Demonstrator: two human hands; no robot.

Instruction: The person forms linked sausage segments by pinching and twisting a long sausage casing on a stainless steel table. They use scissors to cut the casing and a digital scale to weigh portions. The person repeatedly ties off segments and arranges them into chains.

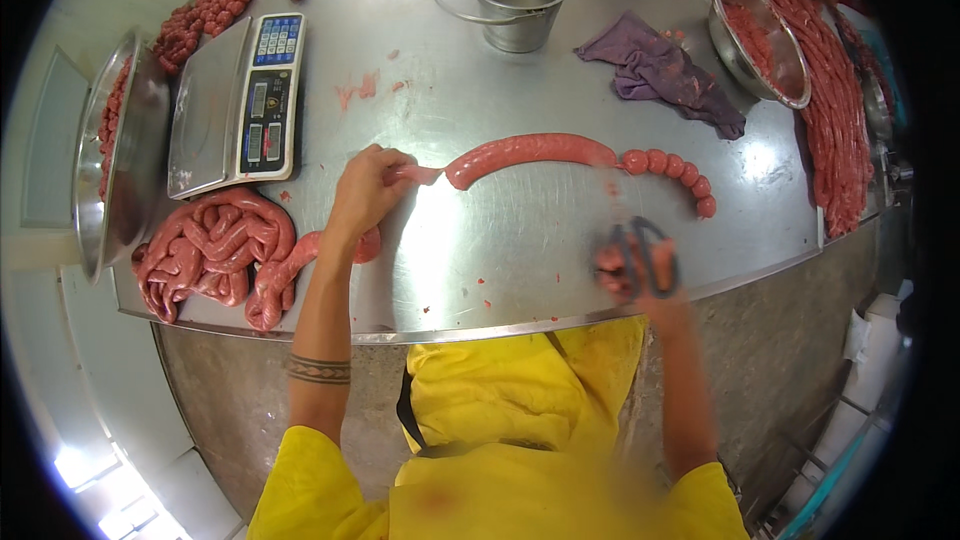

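Observation:
My left hand pinches the end of the sausage rope, and a short strip of casing sticks out to the right of its fingers. From under that wrist the rope runs to a thick coil of raw sausage at the table's near left. A separate long, smooth sausage lies just beyond the strip, its left tip near it; I cannot tell if they touch. Its right end leads into several small round links. Smeared by motion, my right hand holds dark-handled scissors near the front edge; their blades are unclear.
A digital scale stands at left, beside a metal bowl of meat. A steel bucket, a purple cloth and another meat bowl lie farther back. Long sausages cover the right end. Scraps dot the metal table.

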